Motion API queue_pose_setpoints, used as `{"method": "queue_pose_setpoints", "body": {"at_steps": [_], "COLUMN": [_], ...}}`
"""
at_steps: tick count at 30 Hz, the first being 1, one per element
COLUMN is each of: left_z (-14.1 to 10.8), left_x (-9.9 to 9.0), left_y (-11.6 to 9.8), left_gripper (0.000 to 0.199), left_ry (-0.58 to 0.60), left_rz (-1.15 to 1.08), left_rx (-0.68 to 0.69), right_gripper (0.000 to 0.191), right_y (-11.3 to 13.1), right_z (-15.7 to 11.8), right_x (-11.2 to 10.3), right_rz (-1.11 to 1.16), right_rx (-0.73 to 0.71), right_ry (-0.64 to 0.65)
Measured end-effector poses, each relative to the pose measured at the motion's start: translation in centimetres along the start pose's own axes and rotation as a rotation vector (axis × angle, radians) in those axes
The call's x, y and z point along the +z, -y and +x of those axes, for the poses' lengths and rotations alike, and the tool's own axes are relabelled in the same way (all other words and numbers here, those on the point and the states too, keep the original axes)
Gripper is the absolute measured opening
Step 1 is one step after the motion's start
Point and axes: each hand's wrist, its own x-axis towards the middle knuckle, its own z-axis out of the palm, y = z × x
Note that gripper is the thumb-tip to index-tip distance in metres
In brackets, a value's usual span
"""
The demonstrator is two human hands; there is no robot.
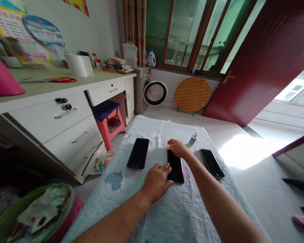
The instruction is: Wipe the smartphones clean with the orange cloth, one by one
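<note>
A black smartphone [176,170] lies screen up on the quilted light-blue cloth between my hands. My left hand [157,180] rests at its lower left, fingers stretched and thumb apart, touching the screen and lower edge. At the phone's far end, my right hand [176,148] is closed, pinching a small orange piece [170,146] whose kind I cannot make out. To the left lies a second black smartphone [138,153]. A third smartphone [212,163] rests at the right, apparently on a case or another flat item. Beyond my right hand stands a small spray bottle [193,138] with a clear cap.
The cloth [131,202] covers a low table. Along the left wall runs a desk [76,128] bearing scissors [57,80] and a paper roll [77,64]. A pink stool [110,125], a filled bin [73,202] and an open-doored washing machine [142,87] stand nearby.
</note>
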Motion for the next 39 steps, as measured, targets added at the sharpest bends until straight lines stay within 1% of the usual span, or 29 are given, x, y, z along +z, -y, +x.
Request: {"method": "queue_pose_setpoints", "body": {"at_steps": [4, 7, 11, 15, 20, 23, 26, 29, 31, 35, 39], "left_z": [-0.1, -0.1, -0.1, -0.2, -0.2, -0.2, -0.3, -0.2, -0.2, -0.2, -0.3], "left_x": [0.2, 0.3, 0.2, -0.2, -0.4, -0.3, -0.1, 0.0, 0.0, 0.2, 0.5], "left_y": [0.1, 0.1, 0.0, -0.2, -0.4, -0.4, -0.4, -0.4, -0.4, -0.3, -0.2], "left_gripper": [0.05, 0.05, 0.05, 0.046, 0.043, 0.046, 0.043, 0.043, 0.044, 0.035, 0.034], "left_ry": [-0.006, -0.021, -0.031, -0.05, -0.073, -0.075, -0.057, -0.044, -0.052, -0.051, -0.065], "left_rz": [-0.002, -0.005, -0.014, -0.037, -0.041, -0.015, 0.039, 0.074, 0.07, 0.049, 0.054], "left_rx": [0.005, 0.001, 0.001, 0.0, -0.021, -0.011, -0.006, -0.018, -0.01, 0.059, 0.067], "right_gripper": [0.028, 0.026, 0.024, 0.024, 0.023, 0.023, 0.023, 0.024, 0.025, 0.026, 0.025], "right_y": [1.2, 1.8, 2.3, 2.6, 3.1, 3.3, 3.1, 2.6, 2.3, 2.2, 2.6], "right_z": [-0.1, -0.7, -2.4, -4.5, -6.9, -7.5, -6.9, -5.0, -3.6, -1.7, -1.9], "right_x": [0.3, 0.7, 1.4, 1.6, 1.4, 1.0, 0.4, 0.1, 0.2, 0.6, 0.7], "right_rz": [-0.005, -0.016, -0.019, 0.051, 0.108, 0.137, 0.118, 0.034, -0.045, -0.171, -0.2], "right_rx": [-0.065, -0.109, -0.144, -0.201, -0.221, -0.228, -0.21, -0.155, -0.141, -0.184, -0.206], "right_ry": [0.029, 0.021, -0.013, -0.028, -0.003, 0.036, 0.026, -0.055, -0.055, 0.028, 0.071]}}
